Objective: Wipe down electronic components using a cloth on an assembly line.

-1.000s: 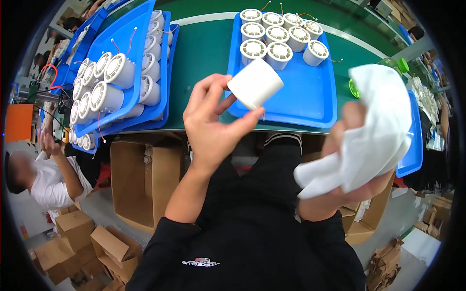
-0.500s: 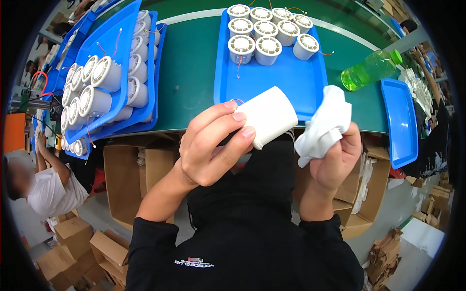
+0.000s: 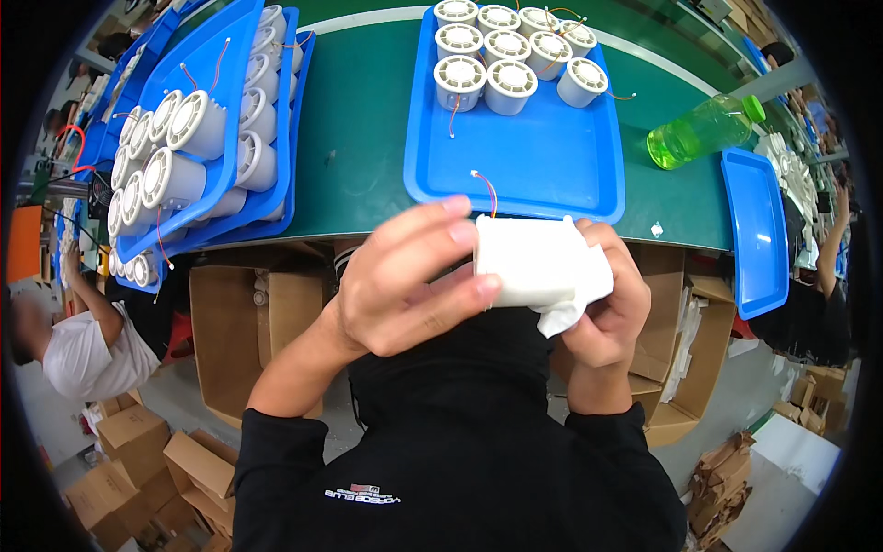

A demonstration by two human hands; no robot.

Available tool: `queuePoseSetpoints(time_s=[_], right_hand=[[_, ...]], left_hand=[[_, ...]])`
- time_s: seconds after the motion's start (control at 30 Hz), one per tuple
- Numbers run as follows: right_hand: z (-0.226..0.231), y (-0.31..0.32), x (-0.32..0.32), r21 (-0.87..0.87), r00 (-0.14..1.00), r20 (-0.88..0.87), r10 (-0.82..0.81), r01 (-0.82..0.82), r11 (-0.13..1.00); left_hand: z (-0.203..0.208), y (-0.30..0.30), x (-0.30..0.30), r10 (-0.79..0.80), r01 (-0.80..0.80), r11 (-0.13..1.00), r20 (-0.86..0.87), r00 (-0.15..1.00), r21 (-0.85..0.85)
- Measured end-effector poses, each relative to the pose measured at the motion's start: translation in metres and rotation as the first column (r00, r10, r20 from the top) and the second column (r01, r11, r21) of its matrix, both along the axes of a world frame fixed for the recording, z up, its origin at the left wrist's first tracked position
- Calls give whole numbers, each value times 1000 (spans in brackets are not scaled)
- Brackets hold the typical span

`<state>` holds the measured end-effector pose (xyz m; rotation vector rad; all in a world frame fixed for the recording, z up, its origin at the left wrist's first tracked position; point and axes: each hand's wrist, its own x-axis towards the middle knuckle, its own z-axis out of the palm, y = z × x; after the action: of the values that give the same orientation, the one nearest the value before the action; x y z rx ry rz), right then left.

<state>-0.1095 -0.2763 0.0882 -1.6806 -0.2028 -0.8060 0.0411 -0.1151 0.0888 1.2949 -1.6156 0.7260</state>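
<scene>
My left hand (image 3: 414, 285) grips a white cylindrical housing (image 3: 501, 262) by its left end, fingers on top and thumb-side below. The housing lies sideways, and a thin red-and-yellow wire with a small white plug sticks up from its left end. My right hand (image 3: 612, 308) is closed on a crumpled white cloth (image 3: 570, 285), pressed against the right end of the housing. Cloth and housing are both white, so their border is hard to make out. Just beyond them is a blue tray (image 3: 524, 175) with several similar white housings (image 3: 510, 83), slotted ends up and wires showing.
Stacked blue trays (image 3: 235, 198) full of white housings stand at the left. A bottle of green liquid (image 3: 699, 133) lies on the green table (image 3: 359, 138). Right of it is a narrow blue tray (image 3: 759, 230). Cardboard boxes (image 3: 225, 340) sit below; a person (image 3: 101, 340) is at the left.
My right hand has brought the cloth left and onto the housing's right end. The housing has turned more level and dropped slightly, and its wire now shows above it.
</scene>
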Motion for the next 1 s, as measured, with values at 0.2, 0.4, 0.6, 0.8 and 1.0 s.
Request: queuePoseSetpoints(time_s=[0.2,0.4,0.6,0.8,1.0], right_hand=[[-3,2,-5,-285,973,173,-153,198,938],[5,1,-9,-372,985,130,-110,151,916],[-7,1,-6,-378,983,139,-119,164,911],[-21,7,-1,-278,977,122,-177,205,939],[-29,23,5,-48,954,87,-285,290,956]], left_hand=[[19,13,-2,85,313,851,-698,711,423],[15,20,-3,30,747,662,-994,-103,-58],[9,18,-4,-30,673,739,-997,67,23],[12,13,-5,-39,535,832,-947,318,145],[-1,10,-9,-57,374,904,-812,581,205]])
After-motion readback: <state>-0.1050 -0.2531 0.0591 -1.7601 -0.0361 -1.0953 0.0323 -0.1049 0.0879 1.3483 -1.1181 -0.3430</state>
